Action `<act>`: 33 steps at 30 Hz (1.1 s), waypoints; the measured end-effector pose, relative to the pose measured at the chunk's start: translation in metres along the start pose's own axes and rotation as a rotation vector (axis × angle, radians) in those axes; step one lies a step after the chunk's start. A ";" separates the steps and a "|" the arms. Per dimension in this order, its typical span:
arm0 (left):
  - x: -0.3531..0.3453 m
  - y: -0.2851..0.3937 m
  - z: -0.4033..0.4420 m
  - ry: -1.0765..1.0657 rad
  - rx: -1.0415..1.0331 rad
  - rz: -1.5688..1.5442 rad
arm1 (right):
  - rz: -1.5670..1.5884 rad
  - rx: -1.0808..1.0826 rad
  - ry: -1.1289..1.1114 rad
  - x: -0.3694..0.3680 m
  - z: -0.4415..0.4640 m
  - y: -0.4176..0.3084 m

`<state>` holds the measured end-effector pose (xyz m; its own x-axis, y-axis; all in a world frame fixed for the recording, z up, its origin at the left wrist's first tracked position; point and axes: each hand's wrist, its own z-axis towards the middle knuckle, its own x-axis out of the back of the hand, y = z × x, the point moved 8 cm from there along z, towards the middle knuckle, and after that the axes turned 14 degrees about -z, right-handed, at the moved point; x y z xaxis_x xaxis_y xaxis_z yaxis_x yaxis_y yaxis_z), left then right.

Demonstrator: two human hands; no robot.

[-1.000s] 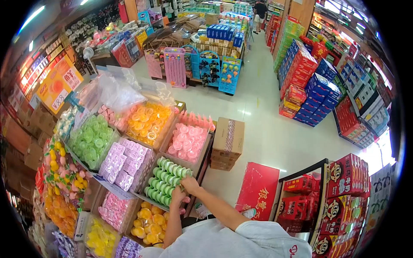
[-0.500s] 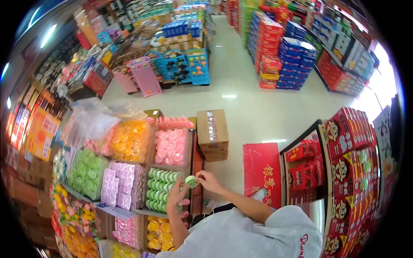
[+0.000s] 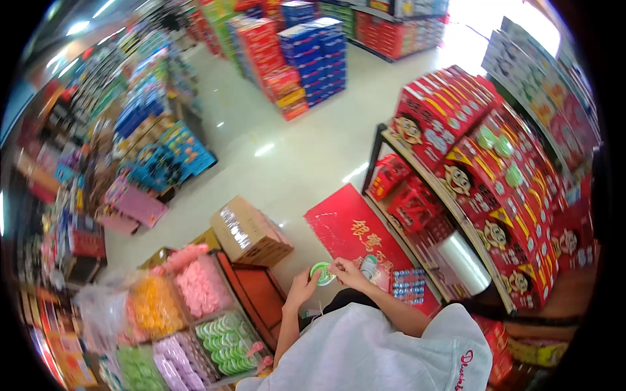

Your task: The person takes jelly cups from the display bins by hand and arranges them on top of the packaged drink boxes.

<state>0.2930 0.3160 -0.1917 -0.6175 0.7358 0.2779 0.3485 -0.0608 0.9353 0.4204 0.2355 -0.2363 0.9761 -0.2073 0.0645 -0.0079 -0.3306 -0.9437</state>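
A round green-and-white item (image 3: 321, 274) is held between my two hands in front of my body. My left hand (image 3: 300, 287) grips its left side with closed fingers. My right hand (image 3: 345, 272) pinches at its right edge. To the lower left, a bin of similar green-and-white items (image 3: 227, 343) stands in the display. Bins of pink packets (image 3: 199, 287), orange packets (image 3: 155, 306), purple packets (image 3: 179, 362) and green packets (image 3: 138, 368) surround it.
A cardboard box (image 3: 251, 234) stands on the floor beyond the bins. A red mat (image 3: 345, 225) lies ahead. At right a rack (image 3: 424, 173) carries stacked red cartons (image 3: 443, 111). Blue boxes (image 3: 315, 55) and red boxes (image 3: 259, 49) are stacked farther off.
My hands have lifted a green-and-white item out of its bin and brought it in front of me. The view has swung right, so the bins now sit lower left.
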 end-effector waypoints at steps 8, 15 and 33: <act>-0.127 0.021 0.094 -0.372 0.123 -0.192 | 0.002 -0.029 0.366 0.146 -0.032 0.009; -0.246 0.098 0.169 -0.619 -0.009 -0.220 | -0.159 0.140 0.830 0.275 -0.076 -0.008; -0.368 0.227 0.198 -0.851 -0.243 -0.395 | -0.216 0.148 1.258 0.406 -0.144 -0.047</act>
<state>0.7394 0.1650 -0.1250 0.0913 0.9694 -0.2280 0.0110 0.2280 0.9736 0.7858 0.0339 -0.1188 0.0785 -0.9114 0.4039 0.2271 -0.3782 -0.8974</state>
